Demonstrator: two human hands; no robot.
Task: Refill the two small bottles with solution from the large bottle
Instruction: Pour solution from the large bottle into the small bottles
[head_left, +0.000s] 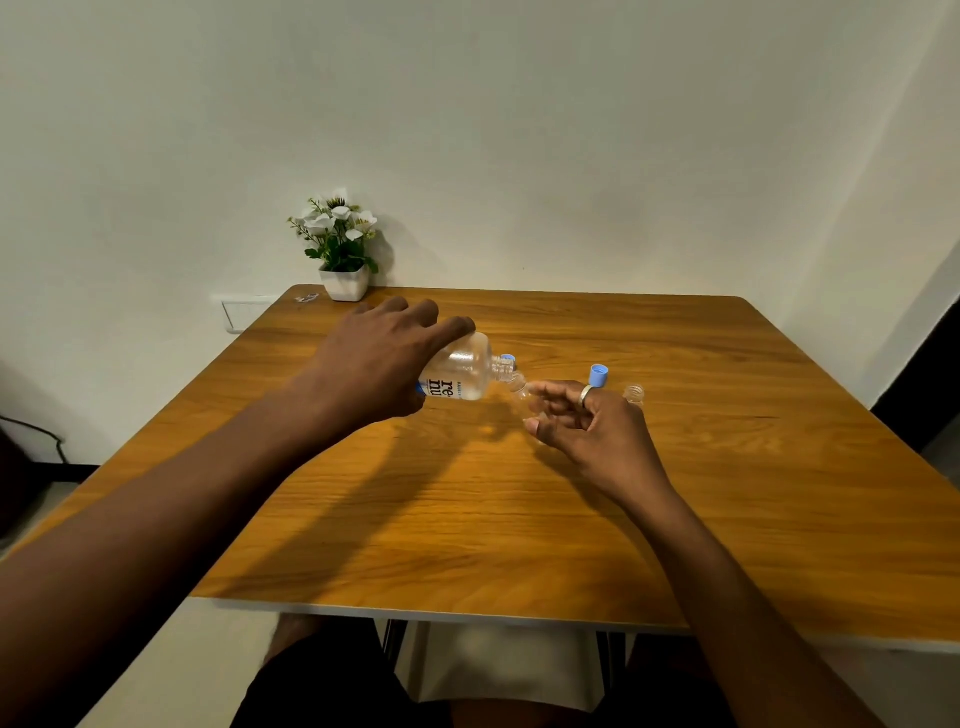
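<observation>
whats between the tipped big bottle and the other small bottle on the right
In the head view, the right hand holding a small bottle, and a blue cap, lie between large bottle and second small bottle.

Setting: a plain domestic room, most likely a home. Evidence: a square wooden-veneer table with a pale edge (519, 519) pushed into the corner of two bare off-white plastered walls (519, 130). A small white square pot of artificial white flowers with green leaves (340, 249) stands at the table's far left corner (decoration, not equipment). A white wall plate (244, 313) is set low on the wall beside the table. A black cable (36, 431) runs along the floor at left. No benches, racks or shop fittings in view.
</observation>
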